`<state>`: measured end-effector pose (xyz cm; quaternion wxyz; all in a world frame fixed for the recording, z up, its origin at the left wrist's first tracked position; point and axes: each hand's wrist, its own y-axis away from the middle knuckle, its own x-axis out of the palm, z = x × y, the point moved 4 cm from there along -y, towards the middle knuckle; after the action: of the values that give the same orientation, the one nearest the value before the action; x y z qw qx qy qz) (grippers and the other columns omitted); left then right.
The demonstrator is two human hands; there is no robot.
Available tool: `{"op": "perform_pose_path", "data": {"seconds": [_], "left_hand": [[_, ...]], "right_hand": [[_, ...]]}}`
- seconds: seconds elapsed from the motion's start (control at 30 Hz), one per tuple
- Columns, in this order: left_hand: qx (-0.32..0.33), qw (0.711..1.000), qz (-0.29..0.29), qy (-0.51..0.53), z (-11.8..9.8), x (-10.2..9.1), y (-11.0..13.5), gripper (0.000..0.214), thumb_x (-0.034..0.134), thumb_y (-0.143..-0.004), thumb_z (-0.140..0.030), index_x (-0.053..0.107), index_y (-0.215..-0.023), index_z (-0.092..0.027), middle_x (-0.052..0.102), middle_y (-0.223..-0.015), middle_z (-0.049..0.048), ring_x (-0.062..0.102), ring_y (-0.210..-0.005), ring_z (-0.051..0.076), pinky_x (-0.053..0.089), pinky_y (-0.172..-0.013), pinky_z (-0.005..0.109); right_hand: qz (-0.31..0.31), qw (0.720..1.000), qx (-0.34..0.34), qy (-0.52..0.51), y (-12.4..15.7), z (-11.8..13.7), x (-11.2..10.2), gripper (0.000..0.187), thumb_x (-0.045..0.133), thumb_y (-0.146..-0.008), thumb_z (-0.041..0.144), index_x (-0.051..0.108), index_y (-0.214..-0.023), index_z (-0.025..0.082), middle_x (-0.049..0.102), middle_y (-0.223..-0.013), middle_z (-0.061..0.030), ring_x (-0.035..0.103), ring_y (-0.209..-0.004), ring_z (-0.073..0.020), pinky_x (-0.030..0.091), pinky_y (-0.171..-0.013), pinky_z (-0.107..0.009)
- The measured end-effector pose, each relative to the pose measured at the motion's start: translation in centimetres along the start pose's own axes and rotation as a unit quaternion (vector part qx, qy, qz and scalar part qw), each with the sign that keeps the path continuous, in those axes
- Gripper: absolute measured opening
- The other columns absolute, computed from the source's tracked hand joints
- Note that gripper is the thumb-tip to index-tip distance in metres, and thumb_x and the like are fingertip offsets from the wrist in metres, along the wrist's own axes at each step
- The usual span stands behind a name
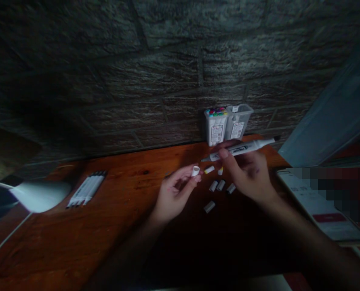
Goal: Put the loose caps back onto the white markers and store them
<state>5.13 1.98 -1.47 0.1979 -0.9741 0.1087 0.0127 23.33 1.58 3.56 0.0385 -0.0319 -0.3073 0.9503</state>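
Between the thumb and fingers of my left hand is a small white marker cap, its hollow end facing up. My right hand grips a white double-ended marker by its barrel. Both ends of this marker are uncapped: a thin tip points toward the cap, apart from it, and a broad dark tip points up to the right. On the table below lie several loose caps, some with yellow ends, such as the yellow-ended cap. My right hand partly hides that area.
A clear case of colourful-ended markers stands by the brick wall, beside another clear case. Several white markers lie in a row on the left of the wooden table, near a white lamp. A tablet-like device is at right.
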Motion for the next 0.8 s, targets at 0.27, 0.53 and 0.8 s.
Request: {"op": "perform_pose_path", "data": {"seconds": [0.27, 0.53, 0.8], "left_hand": [[0.006, 0.998, -0.004, -0.056, -0.4, -0.1, 0.1, 0.023, 0.068, -0.085, -0.02, 0.07, -0.107, -0.016, 0.077, -0.094, 0.0061, 0.07, -0.076, 0.015, 0.057, -0.074, 0.025], [0.008, 0.999, 0.016, -0.045, -1.3, 0.0, 0.1, 0.019, 0.067, -0.086, -0.02, 0.071, -0.103, -0.014, 0.077, -0.096, 0.0082, 0.072, -0.077, 0.015, 0.058, -0.072, 0.024], [0.016, 1.0, 0.015, -0.011, -1.9, 0.4, 0.4, 0.02, 0.066, -0.086, -0.015, 0.07, -0.105, -0.015, 0.078, -0.098, 0.008, 0.073, -0.08, 0.015, 0.059, -0.071, 0.022]], "right_hand": [[0.062, 0.986, -0.11, 0.111, 0.6, 0.4, 0.6, 0.005, 0.064, -0.09, 0.024, 0.068, -0.093, 0.022, 0.074, -0.09, -0.0034, 0.069, -0.077, -0.0163, 0.056, -0.072, -0.029], [0.013, 0.961, -0.192, 0.198, 0.1, 0.7, 0.1, 0.012, 0.064, -0.089, 0.021, 0.068, -0.101, 0.02, 0.073, -0.098, -0.0048, 0.07, -0.091, -0.0182, 0.056, -0.082, -0.032], [-0.048, 0.974, -0.12, 0.184, -0.1, -0.2, -0.7, 0.009, 0.065, -0.09, 0.025, 0.07, -0.094, 0.019, 0.074, -0.093, -0.0041, 0.07, -0.078, -0.0159, 0.056, -0.071, -0.029]]}}
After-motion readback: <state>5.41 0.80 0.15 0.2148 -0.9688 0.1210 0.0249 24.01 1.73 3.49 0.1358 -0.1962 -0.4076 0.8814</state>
